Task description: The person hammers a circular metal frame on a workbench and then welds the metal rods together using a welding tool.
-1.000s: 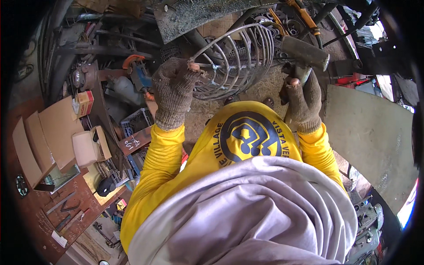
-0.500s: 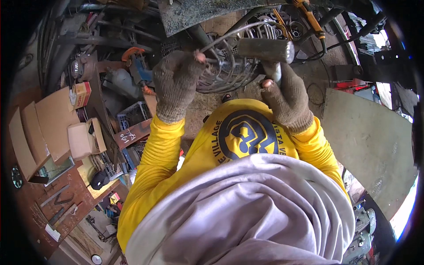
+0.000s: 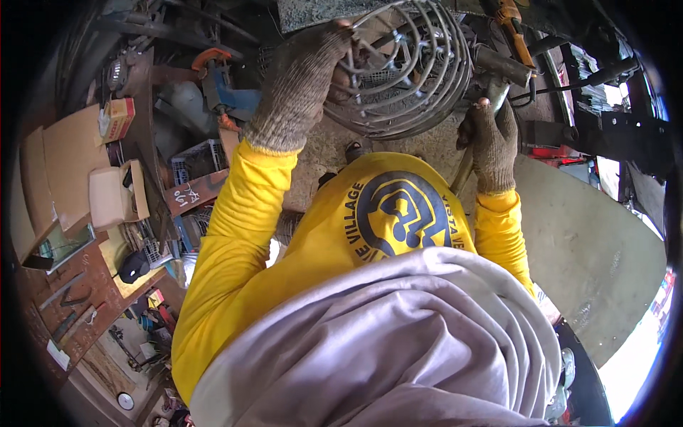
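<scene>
A round cage of bent metal rods [image 3: 434, 99], with rings joined by cross rods, is tilted up at the top middle. My gloved left hand [image 3: 306, 82] has its fingers closed around the left side of the cage; some fingers are partly hidden behind the rods. On the other side, my gloved right hand [image 3: 492, 146] grips the handle of a hammer [image 3: 502, 64]. The hammer's head is close by the cage's right edge, and I cannot tell whether they touch. Bare fingertips poke out of both brown knitted gloves.
A yellow power tool [image 3: 514, 28] with a cable lies at the upper right. A large greyish sheet [image 3: 576, 256] stands at right. Cardboard boxes [image 3: 75, 164] and a brown workbench [image 3: 92, 281] are at left, near a blue and orange tool [image 3: 231, 96]. A metal plate [image 3: 320, 13] spans the top.
The cage has come up and tilted so its rings show more fully. My left hand has moved farther away and slightly right. My right hand has carried the hammer rightward, from over the cage to its side.
</scene>
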The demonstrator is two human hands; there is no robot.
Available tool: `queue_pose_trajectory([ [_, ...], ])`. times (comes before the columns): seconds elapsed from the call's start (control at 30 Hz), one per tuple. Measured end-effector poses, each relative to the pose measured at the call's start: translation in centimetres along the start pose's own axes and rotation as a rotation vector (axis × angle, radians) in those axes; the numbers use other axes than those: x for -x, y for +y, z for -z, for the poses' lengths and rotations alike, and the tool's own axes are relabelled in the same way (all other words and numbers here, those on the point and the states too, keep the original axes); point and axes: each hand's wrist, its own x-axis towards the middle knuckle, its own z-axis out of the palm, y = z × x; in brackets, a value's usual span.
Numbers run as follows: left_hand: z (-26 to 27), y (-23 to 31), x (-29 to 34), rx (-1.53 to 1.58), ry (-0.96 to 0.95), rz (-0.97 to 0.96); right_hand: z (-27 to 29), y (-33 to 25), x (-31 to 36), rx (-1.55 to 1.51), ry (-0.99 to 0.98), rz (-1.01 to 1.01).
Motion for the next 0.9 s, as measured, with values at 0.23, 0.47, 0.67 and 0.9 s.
queue_pose_trajectory([
  [0.23,-2.1,2.8,-1.1,0.164,-0.105,0.187,0.2,0.6,-0.6,-0.013,0.012,-0.029],
  [0.47,-2.0,3.4,-1.0,0.103,-0.267,0.079,1.0,2.1,-1.6,-0.027,0.004,-0.007],
  [0.67,-0.3,0.1,-0.6,0.051,-0.122,0.040,1.5,1.8,-3.5,-0.051,0.140,-0.012],
  [0.9,-1.5,-0.3,-0.8,0.306,-0.274,0.167,2.1,1.8,-7.2,-0.337,-0.020,-0.352],
])
